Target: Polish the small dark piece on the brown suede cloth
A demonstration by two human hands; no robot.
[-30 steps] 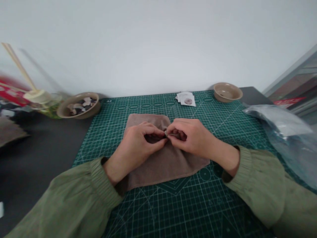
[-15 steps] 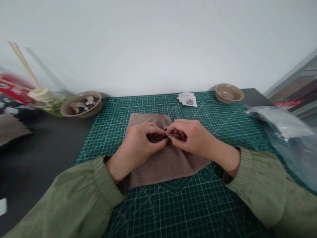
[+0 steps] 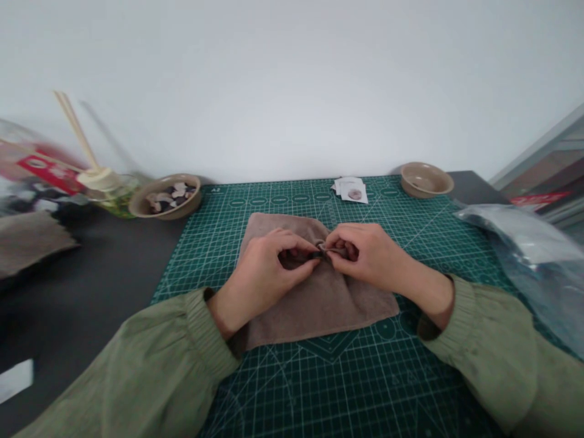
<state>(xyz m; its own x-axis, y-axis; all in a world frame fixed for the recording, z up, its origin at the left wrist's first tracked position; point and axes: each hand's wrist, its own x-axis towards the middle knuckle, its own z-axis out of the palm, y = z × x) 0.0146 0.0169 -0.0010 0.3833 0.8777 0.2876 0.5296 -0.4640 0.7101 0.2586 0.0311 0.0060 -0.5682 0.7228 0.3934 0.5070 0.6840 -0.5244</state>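
Note:
A brown cloth (image 3: 301, 310) lies on the green cutting mat (image 3: 356, 383), gathered into folds at its middle. Above it, my left hand (image 3: 269, 271) has thumb and forefinger pinched on a small dark piece (image 3: 316, 254) whose kind I cannot make out. Opposite, my right hand (image 3: 367, 249) pinches a raised fold of the cloth. The fingertips of both hands nearly meet, and they hide part of the gathered spot.
A bowl of dark and pale pieces (image 3: 148, 210) stands at back left beside a reed diffuser (image 3: 104, 185). Small white cards (image 3: 353, 191) and another bowl (image 3: 426, 188) are at the back. A clear plastic bag (image 3: 529, 243) lies right, another brown cloth (image 3: 31, 240) left.
The whole view has shifted, so everything appears slightly further right and lower. A dark piece now shows between my left fingertips. Both hands stay pinched at the cloth's gathered middle.

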